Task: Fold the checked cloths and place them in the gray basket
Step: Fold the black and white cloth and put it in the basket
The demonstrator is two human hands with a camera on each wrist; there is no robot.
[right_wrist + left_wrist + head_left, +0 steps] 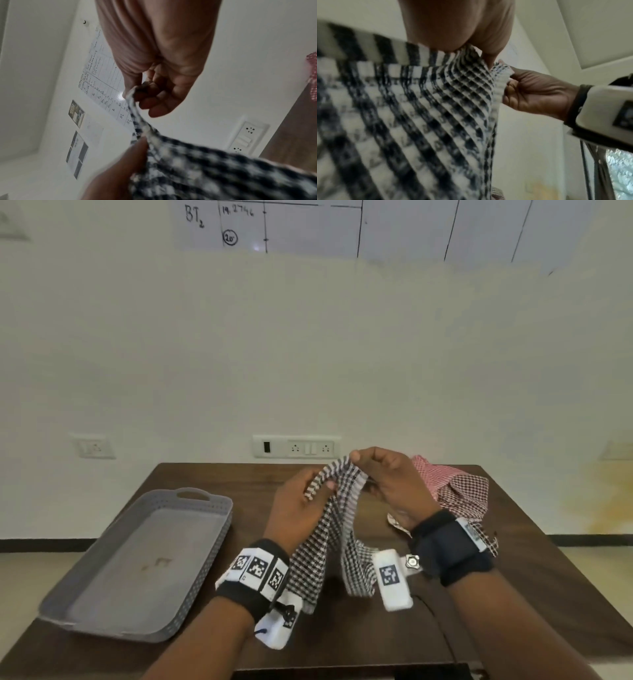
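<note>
A black-and-white checked cloth hangs above the middle of the brown table, its lower end touching the tabletop. My left hand pinches its upper edge on the left; my right hand pinches the same edge a little higher on the right. The left wrist view shows the cloth close up, with the right hand gripping its corner. In the right wrist view, fingers pinch the cloth's edge. The gray basket lies flat on the table's left side with no cloth in it.
A crumpled heap of red and dark-red checked cloths lies at the table's back right, behind my right wrist. Wall sockets sit just behind the table's far edge. The table's front edge runs close below my forearms.
</note>
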